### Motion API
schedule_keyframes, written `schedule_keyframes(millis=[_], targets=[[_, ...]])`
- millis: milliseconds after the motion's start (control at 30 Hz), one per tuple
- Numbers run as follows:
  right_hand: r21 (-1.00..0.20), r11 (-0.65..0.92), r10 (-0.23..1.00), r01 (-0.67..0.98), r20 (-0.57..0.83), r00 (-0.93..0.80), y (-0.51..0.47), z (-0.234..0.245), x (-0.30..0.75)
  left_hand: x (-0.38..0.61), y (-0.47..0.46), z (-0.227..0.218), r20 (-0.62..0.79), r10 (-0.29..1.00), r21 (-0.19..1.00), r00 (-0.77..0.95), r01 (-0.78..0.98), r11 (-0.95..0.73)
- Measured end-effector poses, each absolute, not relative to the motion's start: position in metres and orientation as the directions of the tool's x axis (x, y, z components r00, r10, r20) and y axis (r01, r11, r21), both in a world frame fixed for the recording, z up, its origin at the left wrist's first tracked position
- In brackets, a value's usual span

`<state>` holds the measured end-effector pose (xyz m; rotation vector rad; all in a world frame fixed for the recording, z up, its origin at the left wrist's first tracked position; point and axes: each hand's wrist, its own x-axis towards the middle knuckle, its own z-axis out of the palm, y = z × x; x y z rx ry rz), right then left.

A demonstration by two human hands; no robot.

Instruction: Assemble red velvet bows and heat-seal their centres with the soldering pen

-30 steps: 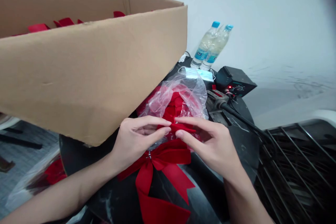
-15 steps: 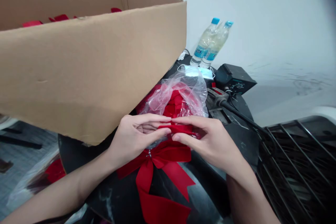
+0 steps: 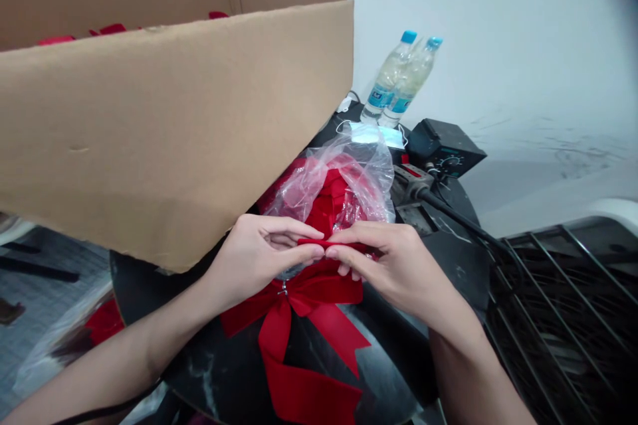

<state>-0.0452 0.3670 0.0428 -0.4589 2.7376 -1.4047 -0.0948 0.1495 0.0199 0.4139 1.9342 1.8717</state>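
My left hand (image 3: 266,255) and my right hand (image 3: 381,259) meet at the middle of the view, thumbs and fingers pinched on a narrow red ribbon piece (image 3: 313,242) between them. Just below lies a red ribbon bow (image 3: 326,292) with long tails (image 3: 309,385) on the dark round table (image 3: 214,358). A small metallic tie (image 3: 282,289) sits at the bow's knot. Behind my fingers, a clear plastic bag (image 3: 366,153) lies open with red ribbon pieces (image 3: 331,196) inside.
A large cardboard box (image 3: 164,126) with red pieces inside takes up the left. Two water bottles (image 3: 399,80), a face mask (image 3: 377,135), a black dial box (image 3: 446,146) and a cable (image 3: 463,226) sit at the back right. A dark wire rack (image 3: 573,305) stands right; another bag (image 3: 74,339) is lower left.
My fingertips have closed together on the red ribbon piece, which looks flatter and narrower now. My right hand's lower fingers show beneath it. The bow stays in place.
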Motion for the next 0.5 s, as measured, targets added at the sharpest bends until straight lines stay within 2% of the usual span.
schedule_keyframes(millis=[67, 133, 200, 267, 400, 500], targets=[[-0.744, 0.598, -0.29, -0.299, 0.147, -0.946, 0.365, 0.044, -0.045, -0.096, 0.148, 0.019, -0.05, 0.519, 0.996, -0.853, -0.002, 0.093], [-0.675, 0.651, -0.305, -0.348, 0.187, -0.934, 0.363, 0.045, -0.045, -0.096, 0.147, 0.018, 0.094, 0.549, 0.961, -0.831, 0.22, 0.167], [-0.598, 0.71, -0.316, -0.372, 0.202, -0.927, 0.359, 0.046, -0.042, -0.096, 0.144, 0.017, 0.286, 0.585, 0.845, -0.759, 0.488, 0.219], [-0.528, 0.758, -0.328, -0.383, 0.2, -0.923, 0.355, 0.046, -0.039, -0.095, 0.141, 0.015, 0.427, 0.609, 0.699, -0.669, 0.671, 0.247], [-0.422, 0.806, -0.36, -0.414, 0.205, -0.91, 0.345, 0.049, -0.03, -0.09, 0.137, 0.016, 0.508, 0.631, 0.516, -0.586, 0.794, 0.321], [-0.366, 0.812, -0.386, -0.454, 0.246, -0.889, 0.339, 0.051, -0.023, -0.085, 0.135, 0.023, 0.51, 0.624, 0.483, -0.592, 0.798, 0.361]])
